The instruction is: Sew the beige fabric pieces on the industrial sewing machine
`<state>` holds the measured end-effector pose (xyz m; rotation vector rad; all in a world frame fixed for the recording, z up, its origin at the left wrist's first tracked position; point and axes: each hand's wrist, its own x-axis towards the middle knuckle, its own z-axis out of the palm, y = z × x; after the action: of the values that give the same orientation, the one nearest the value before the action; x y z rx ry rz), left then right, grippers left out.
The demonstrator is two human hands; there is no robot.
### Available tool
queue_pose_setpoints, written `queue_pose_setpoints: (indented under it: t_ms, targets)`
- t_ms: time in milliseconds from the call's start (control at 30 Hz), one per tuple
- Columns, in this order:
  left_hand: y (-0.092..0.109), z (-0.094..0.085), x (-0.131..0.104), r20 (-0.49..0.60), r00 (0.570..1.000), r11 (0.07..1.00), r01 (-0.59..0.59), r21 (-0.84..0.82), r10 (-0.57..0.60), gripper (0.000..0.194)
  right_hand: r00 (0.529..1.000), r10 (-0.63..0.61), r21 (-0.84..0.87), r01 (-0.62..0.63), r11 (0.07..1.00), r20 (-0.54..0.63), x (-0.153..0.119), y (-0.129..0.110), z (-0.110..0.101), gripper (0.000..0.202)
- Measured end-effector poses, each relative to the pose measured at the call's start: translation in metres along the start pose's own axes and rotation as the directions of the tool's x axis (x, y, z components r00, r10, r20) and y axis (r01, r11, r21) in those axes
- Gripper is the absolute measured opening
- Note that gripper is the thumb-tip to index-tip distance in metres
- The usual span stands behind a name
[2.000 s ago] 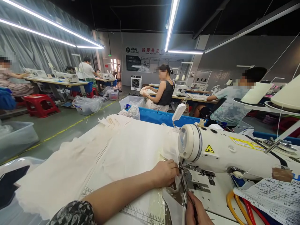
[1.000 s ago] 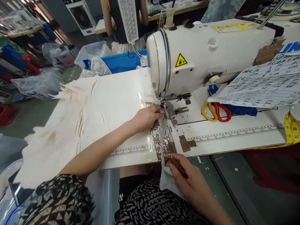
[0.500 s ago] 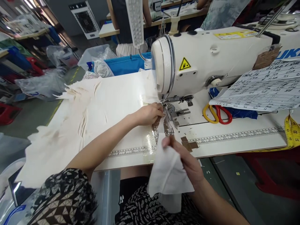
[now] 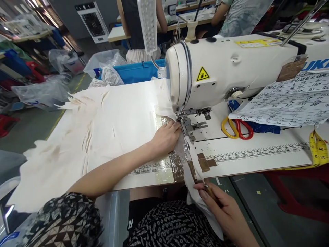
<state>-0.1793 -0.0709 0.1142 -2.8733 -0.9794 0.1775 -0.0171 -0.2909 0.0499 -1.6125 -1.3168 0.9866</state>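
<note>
My left hand (image 4: 167, 138) lies on the table just left of the needle area of the white sewing machine (image 4: 231, 68), fingers flat and fingertips beside the presser foot (image 4: 183, 125). From there a narrow white fabric piece (image 4: 190, 178) runs toward me over the front edge and hangs down. My right hand (image 4: 221, 206), closed, is below the front edge at the fabric. It grips a thin-tipped awl (image 4: 211, 192) with a wooden handle. Whether its fingers also pinch the fabric, I cannot tell.
Pale cut fabric pieces (image 4: 59, 151) spread over the left of the table. Scissors (image 4: 238, 128) with yellow and red handles lie right of the needle, near a handwritten sheet (image 4: 285, 99). A yellow tape measure (image 4: 318, 147) hangs at the right edge. Other people sit beyond.
My right hand has moved down and right, away from the presser foot, and the fabric now stretches longer toward me. My left hand has flattened out and slid slightly nearer me.
</note>
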Motion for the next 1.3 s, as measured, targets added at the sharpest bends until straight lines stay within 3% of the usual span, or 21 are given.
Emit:
queue_pose_setpoints:
  t_ms: [133, 367, 600, 800, 933, 1067, 1133, 1200, 1233, 1300]
  targets:
    - [0.006, 0.003, 0.0, -0.036, 0.999, 1.0, 0.012, 0.017, -0.011, 0.039, 0.999, 0.047, 0.027, -0.047, 0.999, 0.018, 0.002, 0.008, -0.02, 0.056]
    - [0.007, 0.014, -0.011, -0.052, 0.998, 0.999, -0.033, 0.025, 0.034, 0.047, 0.994, 0.013, -0.079, -0.005, 0.997, 0.109, 0.003, 0.031, -0.047, 0.047]
    - [0.005, 0.016, -0.018, -0.097, 0.991, 0.995, -0.085, 0.057, 0.09, 0.047, 1.0, -0.01, -0.017, 0.01, 1.0, 0.001, -0.001, 0.038, -0.038, 0.044]
    - [0.003, 0.016, -0.017, -0.109, 0.989, 0.993, -0.091, 0.071, 0.098, 0.046, 0.998, 0.016, 0.017, -0.017, 1.0, 0.065, 0.006, 0.026, -0.042, 0.04]
    - [0.001, 0.016, -0.015, -0.14, 0.989, 0.998, -0.051, 0.02, 0.053, 0.045, 0.996, 0.085, 0.158, -0.085, 0.984, 0.009, 0.006, 0.024, -0.036, 0.041]
    - [-0.004, 0.015, -0.014, -0.125, 0.992, 0.999, -0.031, -0.021, 0.028, 0.047, 0.954, 0.299, 0.377, -0.271, 0.886, -0.015, 0.0, 0.017, -0.016, 0.042]
    - [-0.007, 0.015, -0.013, -0.114, 0.993, 0.998, -0.04, -0.041, 0.035, 0.048, 0.915, 0.398, 0.564, -0.365, 0.741, 0.069, -0.003, 0.012, -0.004, 0.041]
    - [-0.01, 0.014, -0.014, -0.113, 0.993, 0.997, -0.053, -0.058, 0.046, 0.048, 0.886, 0.422, 0.692, -0.426, 0.583, 0.19, -0.005, 0.007, 0.005, 0.04]
    - [-0.011, 0.014, -0.014, -0.115, 0.992, 0.996, -0.058, -0.06, 0.051, 0.047, 0.884, 0.409, 0.712, -0.437, 0.549, 0.226, -0.005, 0.006, 0.008, 0.041]
    - [-0.01, 0.013, -0.015, -0.125, 0.991, 0.997, -0.055, -0.052, 0.048, 0.047, 0.905, 0.358, 0.674, -0.414, 0.612, 0.23, -0.004, 0.005, 0.01, 0.044]
